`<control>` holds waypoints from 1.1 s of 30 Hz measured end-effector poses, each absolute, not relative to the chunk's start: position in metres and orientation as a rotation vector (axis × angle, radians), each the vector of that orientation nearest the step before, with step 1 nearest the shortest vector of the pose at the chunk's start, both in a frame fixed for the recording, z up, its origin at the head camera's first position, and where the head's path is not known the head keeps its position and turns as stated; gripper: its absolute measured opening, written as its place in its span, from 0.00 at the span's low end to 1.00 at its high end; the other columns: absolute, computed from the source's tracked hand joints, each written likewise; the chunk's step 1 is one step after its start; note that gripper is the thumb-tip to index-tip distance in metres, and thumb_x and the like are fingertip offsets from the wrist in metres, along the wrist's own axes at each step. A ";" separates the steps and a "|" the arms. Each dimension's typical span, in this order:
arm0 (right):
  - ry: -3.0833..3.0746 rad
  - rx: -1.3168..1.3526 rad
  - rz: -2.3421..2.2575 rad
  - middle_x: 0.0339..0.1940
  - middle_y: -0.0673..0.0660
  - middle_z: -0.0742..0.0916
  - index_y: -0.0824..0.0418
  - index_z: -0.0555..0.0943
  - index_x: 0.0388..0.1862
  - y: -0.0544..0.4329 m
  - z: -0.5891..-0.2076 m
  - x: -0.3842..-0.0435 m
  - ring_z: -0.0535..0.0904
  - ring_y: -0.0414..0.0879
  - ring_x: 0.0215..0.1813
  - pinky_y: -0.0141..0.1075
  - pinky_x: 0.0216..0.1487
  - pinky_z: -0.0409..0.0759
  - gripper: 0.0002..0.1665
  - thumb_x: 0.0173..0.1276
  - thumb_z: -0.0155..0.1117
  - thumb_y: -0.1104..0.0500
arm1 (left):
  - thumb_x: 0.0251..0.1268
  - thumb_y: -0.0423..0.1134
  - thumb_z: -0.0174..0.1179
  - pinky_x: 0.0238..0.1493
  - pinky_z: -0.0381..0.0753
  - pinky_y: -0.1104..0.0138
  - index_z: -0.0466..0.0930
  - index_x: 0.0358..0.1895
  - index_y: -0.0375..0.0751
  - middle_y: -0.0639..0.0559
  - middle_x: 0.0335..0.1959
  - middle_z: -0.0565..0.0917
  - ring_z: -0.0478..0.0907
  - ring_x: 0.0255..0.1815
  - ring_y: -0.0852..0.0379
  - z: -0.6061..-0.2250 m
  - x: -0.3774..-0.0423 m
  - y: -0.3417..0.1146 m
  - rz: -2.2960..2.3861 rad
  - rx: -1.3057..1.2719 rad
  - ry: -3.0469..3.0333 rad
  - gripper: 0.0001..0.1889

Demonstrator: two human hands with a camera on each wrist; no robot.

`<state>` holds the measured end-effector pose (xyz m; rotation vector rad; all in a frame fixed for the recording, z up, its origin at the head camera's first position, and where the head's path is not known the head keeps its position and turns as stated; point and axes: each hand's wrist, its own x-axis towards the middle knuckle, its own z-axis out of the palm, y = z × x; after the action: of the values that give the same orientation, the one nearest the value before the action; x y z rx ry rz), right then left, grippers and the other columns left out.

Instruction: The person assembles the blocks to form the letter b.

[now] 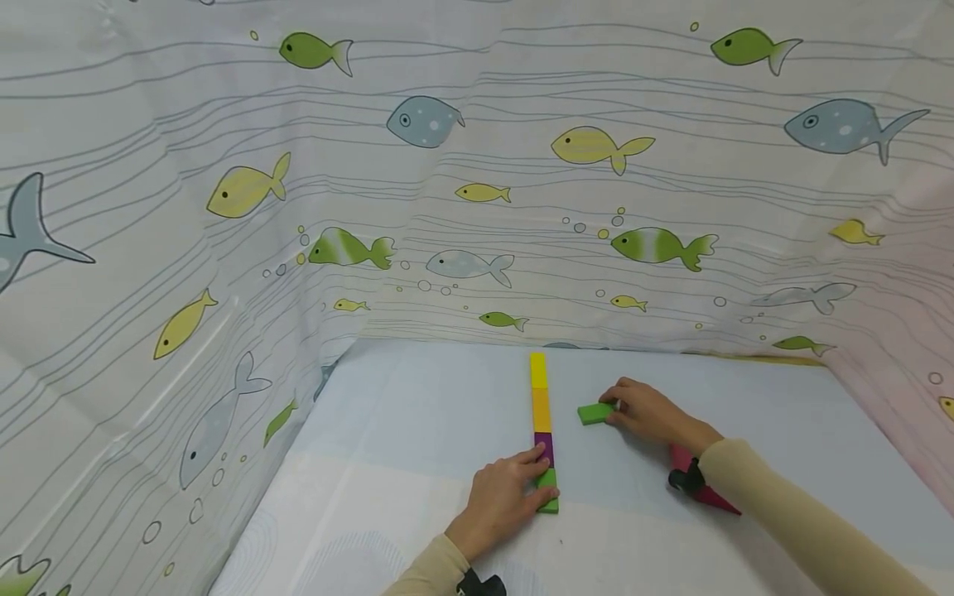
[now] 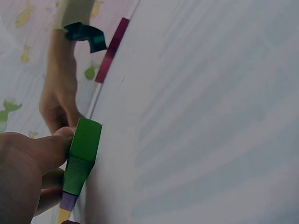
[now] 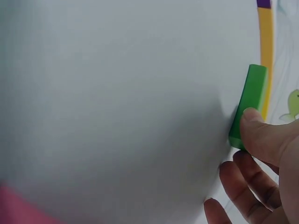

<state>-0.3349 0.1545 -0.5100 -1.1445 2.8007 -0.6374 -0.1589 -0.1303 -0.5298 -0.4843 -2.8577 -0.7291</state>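
A straight row of blocks runs away from me on the white surface: a green block nearest, then a purple block, an orange block and a yellow block at the far end. My left hand holds the near green block between thumb and fingers, its fingertips reaching the purple one. To the right of the row, my right hand pinches another green block at its right end. In the right wrist view, the thumb lies on this green block while the other fingers curve below.
A flat red piece lies under my right forearm, partly hidden by it. White sheets printed with fish and wavy lines stand around the back and sides of the white surface.
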 end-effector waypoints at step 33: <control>2.763 -1.064 -0.636 0.46 0.50 0.86 0.56 0.88 0.57 0.112 -0.510 -0.338 0.81 0.39 0.43 0.41 0.52 0.86 0.18 0.70 0.77 0.55 | 0.69 0.57 0.71 0.45 0.87 0.63 0.88 0.63 0.49 0.58 0.70 0.84 0.88 0.62 0.48 -0.528 -0.158 -0.129 -0.738 -0.485 -2.864 0.25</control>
<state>-0.3381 0.1121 -0.5099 -1.0638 2.7631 -0.6362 -0.1581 -0.1291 -0.5284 -0.4845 -2.8635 -0.7378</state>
